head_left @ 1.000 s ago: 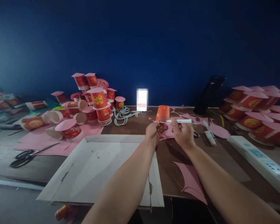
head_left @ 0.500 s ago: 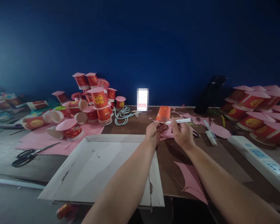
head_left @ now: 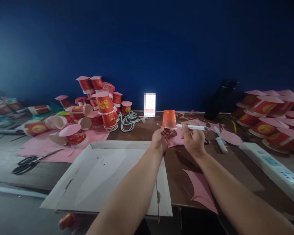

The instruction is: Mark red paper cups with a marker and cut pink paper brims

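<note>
Two bare hands at a brown table [head_left: 230, 163], with places given from the white tray [head_left: 83, 182]. The red cup [head_left: 169, 117] is held mouth downward just beyond the tray's far right corner. The left hand [head_left: 159, 139] is partly closed, its fingers gathered beneath the cup's rim and supporting it. The right hand [head_left: 194, 141] is closed in a writing grip about the white pen [head_left: 195, 127]. The pen lies nearly level, its tip at the lower right side of the cup; whether tip and cup touch cannot be told. For steady work near the rim, the left hand would best bear the cup evenly without squeezing, since a paper wall probably dents readily. The right hand would best press lightly; turning the cup is probably easier than carrying the pen around it.

Containers: the shallow tray has raised, partly torn edges and a few small dark marks on its floor. Beyond its far left corner stand the stacked cups [head_left: 103, 102], several capped with flat pink discs. In front of these, the open cup [head_left: 85, 124] lies on its side, mouth facing the viewer; its contents are too dim to tell. Well to the right of the tray, the piled cups [head_left: 266, 106] carry similar pink discs, and their insides are hidden.
</note>
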`<state>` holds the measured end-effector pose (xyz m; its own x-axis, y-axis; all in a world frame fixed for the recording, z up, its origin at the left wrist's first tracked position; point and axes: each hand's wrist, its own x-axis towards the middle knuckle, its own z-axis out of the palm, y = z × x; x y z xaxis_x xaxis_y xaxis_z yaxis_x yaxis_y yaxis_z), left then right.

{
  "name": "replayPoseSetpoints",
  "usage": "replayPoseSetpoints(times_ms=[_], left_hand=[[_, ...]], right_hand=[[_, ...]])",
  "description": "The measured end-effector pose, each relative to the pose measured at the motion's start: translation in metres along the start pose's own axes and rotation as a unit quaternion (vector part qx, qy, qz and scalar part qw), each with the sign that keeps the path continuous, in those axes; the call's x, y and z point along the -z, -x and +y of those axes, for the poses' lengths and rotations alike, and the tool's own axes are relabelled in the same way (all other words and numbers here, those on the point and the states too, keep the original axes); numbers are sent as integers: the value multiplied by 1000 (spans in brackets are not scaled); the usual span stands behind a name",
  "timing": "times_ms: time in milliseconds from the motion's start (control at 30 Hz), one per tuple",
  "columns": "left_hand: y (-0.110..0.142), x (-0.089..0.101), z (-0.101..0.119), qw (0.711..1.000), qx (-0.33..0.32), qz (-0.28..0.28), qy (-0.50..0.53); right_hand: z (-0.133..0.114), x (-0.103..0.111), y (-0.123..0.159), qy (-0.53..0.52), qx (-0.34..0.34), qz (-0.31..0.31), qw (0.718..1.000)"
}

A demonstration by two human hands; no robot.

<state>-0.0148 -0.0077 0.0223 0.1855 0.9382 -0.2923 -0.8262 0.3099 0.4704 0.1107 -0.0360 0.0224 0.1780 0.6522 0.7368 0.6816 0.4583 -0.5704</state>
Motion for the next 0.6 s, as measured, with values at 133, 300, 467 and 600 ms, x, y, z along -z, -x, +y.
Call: replayPoseSetpoints(times_ms=[133,300,467,600], left_hand=[[0,-1,-1,1000,-1,-1,-10],[1,-4,-2,1000,2,8,-24],[0,-5,-2,999,1,13,-34],[0,-5,-3,999,7,18,-50]], right_hand=[[-3,-1,1,2,2,-24,1000],[-6,-1,0,9,44,-32,998],[-6,-2,-1,1,56,-41,998],[-5,-1,-2,28,65,7,997]])
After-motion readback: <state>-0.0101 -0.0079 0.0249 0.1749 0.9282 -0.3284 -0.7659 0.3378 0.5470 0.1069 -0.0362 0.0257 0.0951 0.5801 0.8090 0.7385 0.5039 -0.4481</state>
